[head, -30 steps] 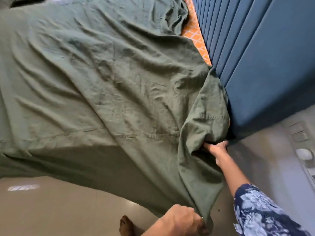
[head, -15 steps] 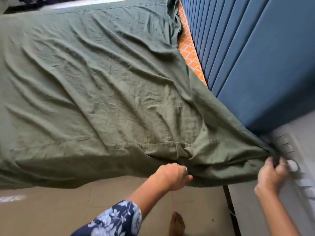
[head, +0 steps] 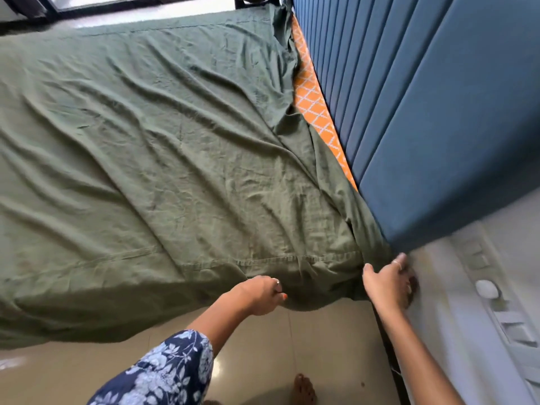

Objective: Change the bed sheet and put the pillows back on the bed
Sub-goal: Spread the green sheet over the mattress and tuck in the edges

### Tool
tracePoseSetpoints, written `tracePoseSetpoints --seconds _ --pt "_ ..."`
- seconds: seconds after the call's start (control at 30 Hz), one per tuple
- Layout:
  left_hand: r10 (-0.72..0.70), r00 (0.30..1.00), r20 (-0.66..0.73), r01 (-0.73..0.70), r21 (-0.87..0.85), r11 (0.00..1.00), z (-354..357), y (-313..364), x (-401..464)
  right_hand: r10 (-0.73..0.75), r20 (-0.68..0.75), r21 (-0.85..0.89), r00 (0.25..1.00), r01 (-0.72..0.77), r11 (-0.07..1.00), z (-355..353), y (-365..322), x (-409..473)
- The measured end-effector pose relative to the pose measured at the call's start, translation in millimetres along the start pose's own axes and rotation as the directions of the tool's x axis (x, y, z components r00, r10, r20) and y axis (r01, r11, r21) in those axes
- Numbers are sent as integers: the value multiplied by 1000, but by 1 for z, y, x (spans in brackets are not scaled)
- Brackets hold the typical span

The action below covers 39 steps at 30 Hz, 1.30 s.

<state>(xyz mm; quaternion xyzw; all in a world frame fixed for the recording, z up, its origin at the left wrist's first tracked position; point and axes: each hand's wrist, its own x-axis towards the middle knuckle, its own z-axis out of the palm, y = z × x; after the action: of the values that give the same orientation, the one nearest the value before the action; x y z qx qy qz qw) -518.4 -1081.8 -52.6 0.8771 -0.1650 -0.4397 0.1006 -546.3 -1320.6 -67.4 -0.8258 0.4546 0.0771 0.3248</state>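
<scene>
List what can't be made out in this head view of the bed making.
- Right hand: fingertips hidden behind the green sheet corner and headboard edge; grip unclear.
- Left hand: fingers curled under, buried in sheet folds.
- Mattress: only an orange patterned strip shows; the sheet covers the rest.
- Wall switches: motion-blurred.
- Pillows: none in frame.
- Bed's left end: cut off by the frame edge.

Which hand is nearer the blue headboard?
Right. The right hand sits just below the headboard's lower corner; the left hand grips the sheet farther left.
</scene>
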Motion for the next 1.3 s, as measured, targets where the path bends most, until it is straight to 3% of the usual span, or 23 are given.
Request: tracePoseSetpoints --seconds 0.07,0.13,0.23,0.33,0.43,0.57,0.63,0.73,0.87,0.93,0.97,1.03,1.1,1.2,1.23,1.3 --pt "-26 998 -52 26 1 1000 -9 -28 -1 -337 -40 -157 941 327 932 16 -24 -7" --pt "-46 995 -93 44 -19 999 -17 -58 -3 -494 106 -300 863 502 811 35 -48 -8" --pt "-104 990 -96 101 -36 994 -33 -101 -2 -475 282 -363 834 550 752 65 -81 -3" --pt "-183 978 -97 178 -53 983 -56 -151 7 -440 279 -378 853 519 767 86 -120 15" --pt "-246 942 -229 230 -94 969 -87 -202 19 -404 245 -400 881 471 786 106 -171 43" --pt "-374 815 -443 313 -208 927 -102 -282 19 -471 305 -497 827 561 663 159 -234 39" --pt "-488 704 -517 391 -292 873 -95 -328 11 -618 369 -493 694 710 503 198 -259 8" --pt "-707 466 -533 503 -497 707 -76 -394 -17 -795 510 -282 328 937 206 269 -282 -62" --pt "-950 133 -284 587 -749 306 -36 -462 -67 -726 660 81 -195 979 -189 348 -287 -179" --pt "-997 -13 -76 467 -882 61 -23 -482 -86 -621 711 133 -331 930 -343 373 -286 -233" --pt "-997 -72 39 365 -929 -63 -15 -494 -98 -567 744 138 -353 912 -387 386 -284 -260" --pt "-961 -135 243 157 -952 -263 0 -516 -115 -528 783 100 -328 905 -413 409 -278 -300" --pt "-932 -94 351 10 -935 -353 15 -532 -126 -473 837 66 -274 909 -411 429 -269 -320" --pt "-927 42 372 -173 -911 -373 36 -552 -137 -350 914 28 -206 892 -451 436 -278 -341" --pt "-936 58 347 -160 -922 -351 39 -556 -138 -330 921 33 -208 884 -467 434 -284 -344" --pt "-963 71 262 -5 -965 -263 43 -563 -143 -265 934 72 -241 851 -521 438 -289 -344"
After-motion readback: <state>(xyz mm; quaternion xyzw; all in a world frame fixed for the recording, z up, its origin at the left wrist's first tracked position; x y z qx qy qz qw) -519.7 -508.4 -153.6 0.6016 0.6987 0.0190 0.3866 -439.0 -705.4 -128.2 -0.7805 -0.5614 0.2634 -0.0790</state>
